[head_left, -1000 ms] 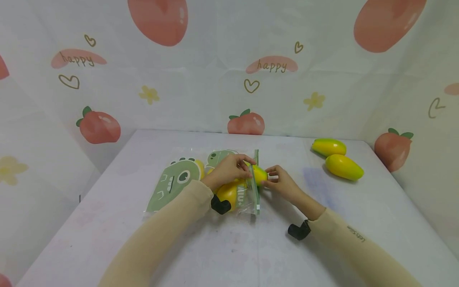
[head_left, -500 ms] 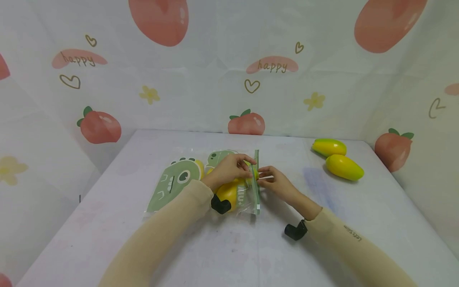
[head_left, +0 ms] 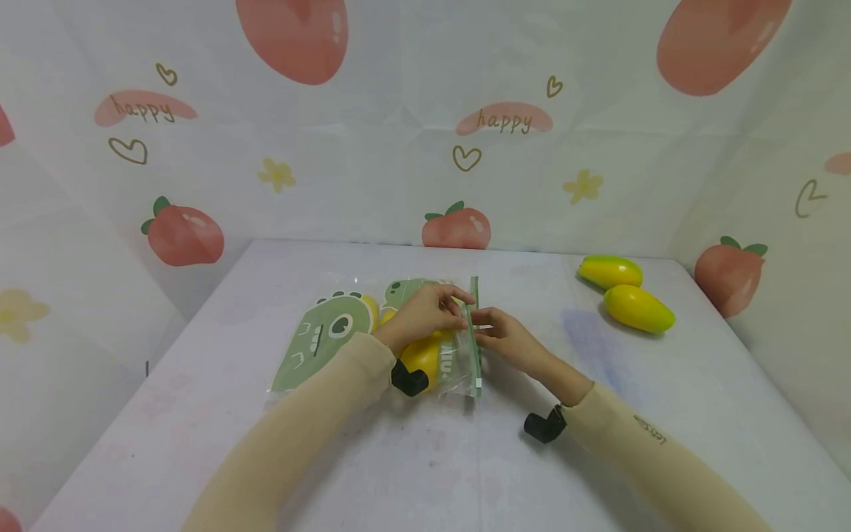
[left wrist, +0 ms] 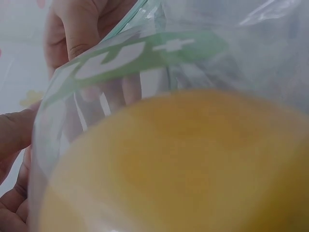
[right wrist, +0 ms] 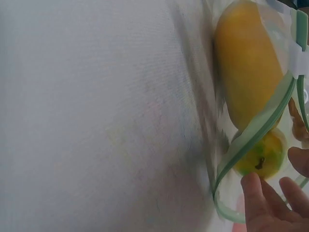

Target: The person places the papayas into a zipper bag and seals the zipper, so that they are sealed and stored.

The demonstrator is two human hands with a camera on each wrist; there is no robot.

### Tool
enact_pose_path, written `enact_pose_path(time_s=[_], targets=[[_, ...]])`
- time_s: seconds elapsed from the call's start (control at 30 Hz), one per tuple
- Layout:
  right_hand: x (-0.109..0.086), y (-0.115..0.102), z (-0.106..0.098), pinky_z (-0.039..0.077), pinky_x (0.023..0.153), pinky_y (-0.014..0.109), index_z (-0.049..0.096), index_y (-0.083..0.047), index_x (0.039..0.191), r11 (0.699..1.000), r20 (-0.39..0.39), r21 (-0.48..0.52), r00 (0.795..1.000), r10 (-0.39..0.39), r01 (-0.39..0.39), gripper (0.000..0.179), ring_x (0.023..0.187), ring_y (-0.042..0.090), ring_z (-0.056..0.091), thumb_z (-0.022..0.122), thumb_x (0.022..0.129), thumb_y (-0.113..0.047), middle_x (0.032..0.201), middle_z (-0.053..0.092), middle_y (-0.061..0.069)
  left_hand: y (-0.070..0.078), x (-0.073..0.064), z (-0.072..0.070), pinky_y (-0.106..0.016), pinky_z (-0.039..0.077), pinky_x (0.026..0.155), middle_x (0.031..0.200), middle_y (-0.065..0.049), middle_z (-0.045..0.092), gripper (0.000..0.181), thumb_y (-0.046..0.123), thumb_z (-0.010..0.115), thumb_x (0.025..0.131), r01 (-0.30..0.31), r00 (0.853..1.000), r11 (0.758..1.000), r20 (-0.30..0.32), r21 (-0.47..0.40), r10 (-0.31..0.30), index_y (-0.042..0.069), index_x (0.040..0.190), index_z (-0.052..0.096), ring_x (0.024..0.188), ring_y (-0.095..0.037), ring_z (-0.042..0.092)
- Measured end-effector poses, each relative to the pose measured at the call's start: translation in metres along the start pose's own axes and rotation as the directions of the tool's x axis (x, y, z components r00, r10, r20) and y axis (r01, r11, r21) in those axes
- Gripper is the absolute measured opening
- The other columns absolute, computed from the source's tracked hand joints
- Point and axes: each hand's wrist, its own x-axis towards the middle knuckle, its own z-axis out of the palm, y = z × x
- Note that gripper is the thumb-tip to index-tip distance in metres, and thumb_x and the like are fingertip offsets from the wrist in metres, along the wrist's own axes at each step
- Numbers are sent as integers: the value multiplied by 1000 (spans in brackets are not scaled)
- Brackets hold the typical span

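A clear zip bag (head_left: 319, 343) with green dinosaur prints lies on the table, its green-edged mouth facing right. Several yellow papayas (head_left: 420, 357) show through its plastic. My left hand (head_left: 425, 318) lies over the bag and pinches the upper edge of the mouth between thumb and fingers. At the opening, my right hand (head_left: 510, 340) reaches in with extended fingers. The right wrist view shows its fingertips right at the green-yellow stem end of a papaya (right wrist: 273, 150) just inside the mouth. In the left wrist view a papaya (left wrist: 183, 164) behind plastic fills much of the picture.
Two more yellow-green papayas, a farther one (head_left: 609, 273) and a nearer one (head_left: 639, 309), lie at the back right of the white table (head_left: 425, 473). Behind the table hangs a peach-print cloth (head_left: 372, 192). A white slider (right wrist: 299, 60) sits on the bag's zip.
My right hand has moved left, and the papaya that stuck out of the bag's mouth has gone inside. The left hand has kept its hold on the bag's edge.
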Motion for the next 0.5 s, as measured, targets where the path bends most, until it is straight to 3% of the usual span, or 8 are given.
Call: enact_pose_path(time_s=[0.23,0.5], targets=[[1,4,-1,45,101,48,40,8,136,1000,19,-23,1000,8,-8,42,125,45,51,53,97,-5,141,44,29,-1,0,1,-21,48,68,81,-5,62,35,8,76,83,-9,1000,1000,-3,-3,9,7,116,68,77,-18,56],[-2,7,-6,44,101,50,41,9,134,999,6,-20,999,-43,43,43,125,45,50,55,97,-5,140,45,30,0,-1,0,-21,48,69,82,-5,62,34,8,76,83,-8,1000,1000,1,-9,8,9,116,68,77,-19,56]])
